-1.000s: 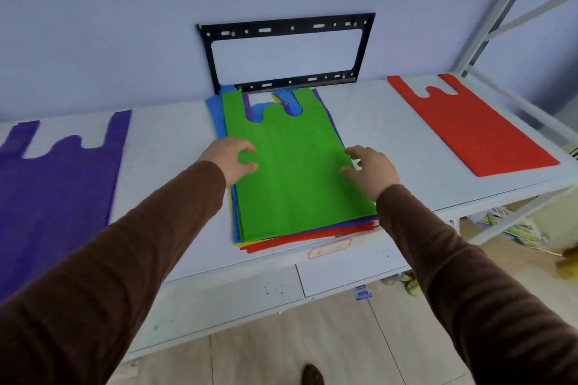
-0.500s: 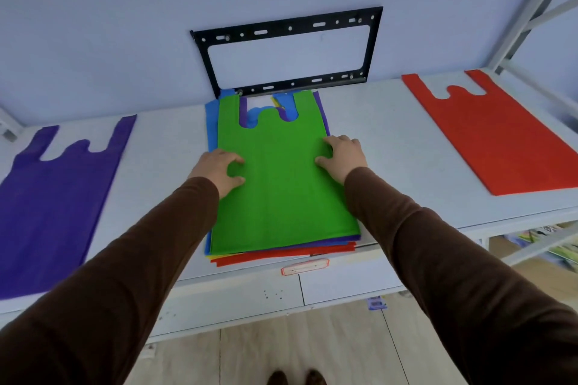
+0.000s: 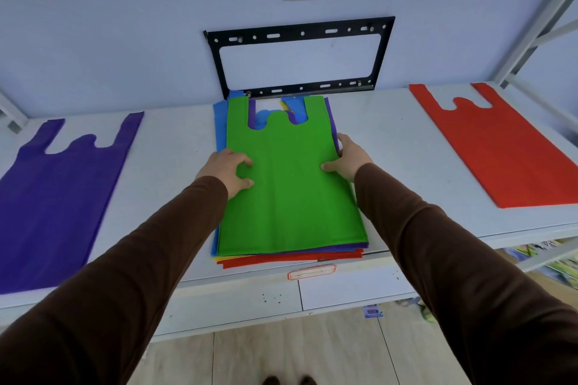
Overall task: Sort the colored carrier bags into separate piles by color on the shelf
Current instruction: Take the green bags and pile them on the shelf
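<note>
A green carrier bag point(image 3: 291, 197) lies on top of a mixed stack point(image 3: 281, 259) of blue, purple, yellow and red bags at the middle of the white shelf point(image 3: 175, 166). My left hand point(image 3: 226, 170) grips the green bag's left edge, finger and thumb pinched on the fabric. My right hand point(image 3: 350, 158) holds its right edge, thumb on top and fingers along the stack's side. A single purple bag point(image 3: 53, 197) lies flat at the left of the shelf. A single red bag point(image 3: 506, 147) lies flat at the right.
A black metal bracket frame point(image 3: 300, 56) is fixed to the wall right behind the stack. White rack posts point(image 3: 531, 25) rise at the right corner. A red-edged label point(image 3: 311, 272) sits on the shelf's front edge. Wooden floor lies below.
Both hands have slid up the green bag from its middle and settled on its left and right edges. The view has shifted so that the stack sits centred.
</note>
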Action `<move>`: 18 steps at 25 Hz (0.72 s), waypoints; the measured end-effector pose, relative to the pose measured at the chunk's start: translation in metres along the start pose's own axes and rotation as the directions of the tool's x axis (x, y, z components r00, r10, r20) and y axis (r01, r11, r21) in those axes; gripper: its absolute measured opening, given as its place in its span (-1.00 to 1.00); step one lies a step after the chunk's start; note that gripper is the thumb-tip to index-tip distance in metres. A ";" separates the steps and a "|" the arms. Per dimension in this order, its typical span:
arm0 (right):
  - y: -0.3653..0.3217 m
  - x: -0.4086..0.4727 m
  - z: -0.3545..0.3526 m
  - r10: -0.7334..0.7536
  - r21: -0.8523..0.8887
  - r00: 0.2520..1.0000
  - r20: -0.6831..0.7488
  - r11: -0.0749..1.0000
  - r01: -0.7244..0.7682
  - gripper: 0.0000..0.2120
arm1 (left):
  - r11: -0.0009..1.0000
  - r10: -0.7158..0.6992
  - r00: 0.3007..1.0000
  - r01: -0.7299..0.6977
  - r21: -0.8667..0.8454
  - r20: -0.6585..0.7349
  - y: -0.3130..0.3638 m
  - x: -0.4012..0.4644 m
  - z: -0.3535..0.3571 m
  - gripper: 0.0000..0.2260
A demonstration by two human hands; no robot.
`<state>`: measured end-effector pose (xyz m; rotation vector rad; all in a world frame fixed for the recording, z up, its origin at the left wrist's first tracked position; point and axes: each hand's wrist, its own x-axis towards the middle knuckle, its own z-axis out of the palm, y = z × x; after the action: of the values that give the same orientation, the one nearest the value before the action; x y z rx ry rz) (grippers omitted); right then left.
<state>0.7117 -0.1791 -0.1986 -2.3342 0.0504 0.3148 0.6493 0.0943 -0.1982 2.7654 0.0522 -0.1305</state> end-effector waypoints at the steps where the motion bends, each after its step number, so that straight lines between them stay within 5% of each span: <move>1: -0.001 -0.002 0.001 -0.008 -0.018 1.000 -0.004 1.000 0.008 -0.17 | 1.000 0.000 1.000 0.000 -0.001 0.000 0.000 0.000 0.000 -0.58; 5: -0.005 -0.019 0.001 -0.044 -0.076 0.998 -0.035 0.996 0.041 -0.19 | 1.000 -0.002 1.000 0.002 -0.005 0.000 -0.001 0.000 0.000 -0.58; 8: -0.001 -0.042 0.002 -0.102 0.084 0.991 0.087 0.992 0.095 -0.09 | 1.000 0.004 1.000 -0.004 -0.028 -0.011 -0.001 -0.002 0.001 -0.58; 12: 0.004 -0.066 0.001 -0.067 0.312 0.963 0.261 0.950 -0.018 -0.38 | 0.998 0.011 1.000 -0.013 -0.057 -0.021 -0.003 -0.004 0.003 -0.55; 18: -0.002 -0.069 -0.030 0.036 0.775 0.958 0.284 0.580 -0.252 -0.56 | 0.946 -0.164 0.976 0.115 -0.304 -0.141 -0.006 -0.009 -0.009 -0.51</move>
<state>0.6513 -0.2026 -0.1602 -1.3527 0.2241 0.5271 0.6411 0.1027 -0.1915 2.4656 0.2889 0.0653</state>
